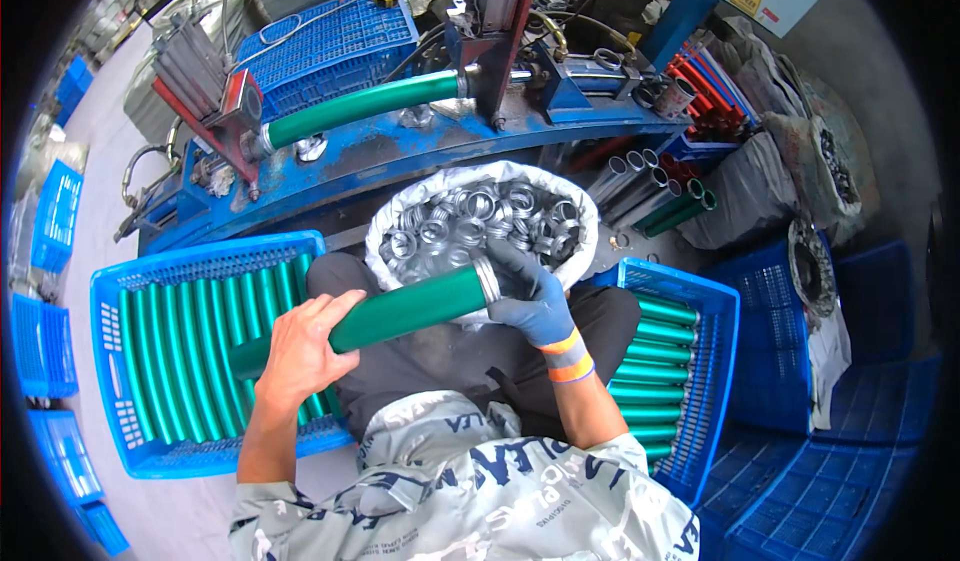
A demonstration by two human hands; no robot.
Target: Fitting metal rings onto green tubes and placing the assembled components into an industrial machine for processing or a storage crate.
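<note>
A shiny green metal tube lies slantwise over my lap, its right end the higher one. My bare left hand is closed round it toward its left end. At the right end sits a silver threaded ring, gripped by the fingers of my right hand, which wears a blue-grey glove with an orange cuff. How far the ring goes onto the tube is not visible. Just beyond my hands stands a round container with a white liner, full of loose silver threaded rings.
Blue crates of green tubes flank me, one left and one right. Across the front, a blue machine bench has another green tube clamped between its ends. Loose tubes stand beneath its right side. Stacked blue crates fill the lower right.
</note>
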